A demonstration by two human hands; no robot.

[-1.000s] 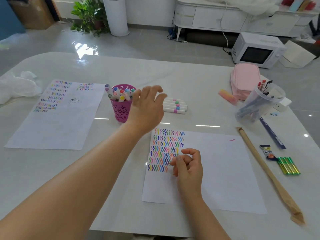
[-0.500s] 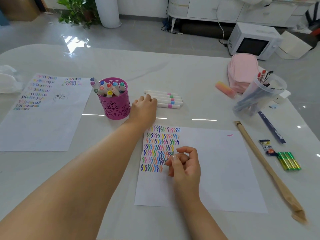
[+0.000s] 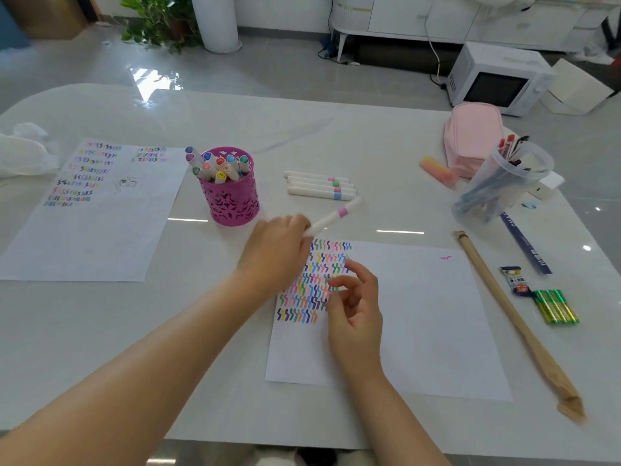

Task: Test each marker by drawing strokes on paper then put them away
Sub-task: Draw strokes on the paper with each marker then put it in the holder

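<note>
Left grip (image 3: 279, 250) clasped one end of a smooth white cylindrical marker (image 3: 332, 216) with a pink band, its barrel slanting up-right past the fingers, while right grip (image 3: 356, 307) hung slack, loosely curled, over squiggle-striped paper (image 3: 420, 314) on the glossy desk (image 3: 336, 129).

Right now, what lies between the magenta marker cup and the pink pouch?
In the head view, right of the cup, four white markers lie side by side, then a pink-yellow bar close to the pouch.

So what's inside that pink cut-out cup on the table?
The pink cup holds markers standing or leaning, coloured ends poking above the rim. Their lower bodies and the cup's bottom are hidden by its wall.
</note>
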